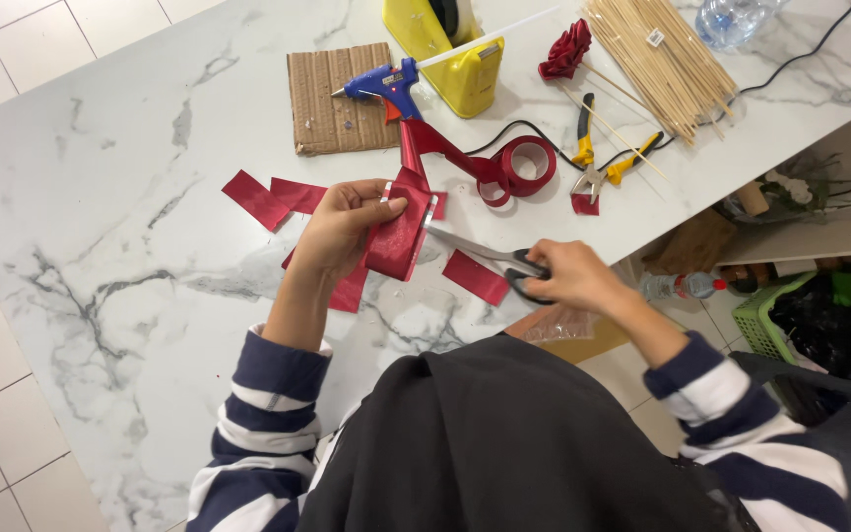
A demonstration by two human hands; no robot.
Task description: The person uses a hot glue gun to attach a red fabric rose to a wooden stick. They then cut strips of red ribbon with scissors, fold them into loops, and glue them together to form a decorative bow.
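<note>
On the white marble worktop [100,227] lie red ribbon pieces [273,197], a cardboard sheet [332,99], a blue glue gun [386,87], wooden skewers [662,59] and pliers [598,163].

bare marble table [100,227] left, glue gun [383,87], pliers [598,163] crowding right

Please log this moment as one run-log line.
left hand: pinching folded red ribbon | right hand: gripping scissors, blades at ribbon | nearby: cut ribbon pieces, ribbon roll, glue gun

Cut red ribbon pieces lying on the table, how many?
4, maybe more hidden: two left of the left hand, one below it, one under the scissors.
</note>
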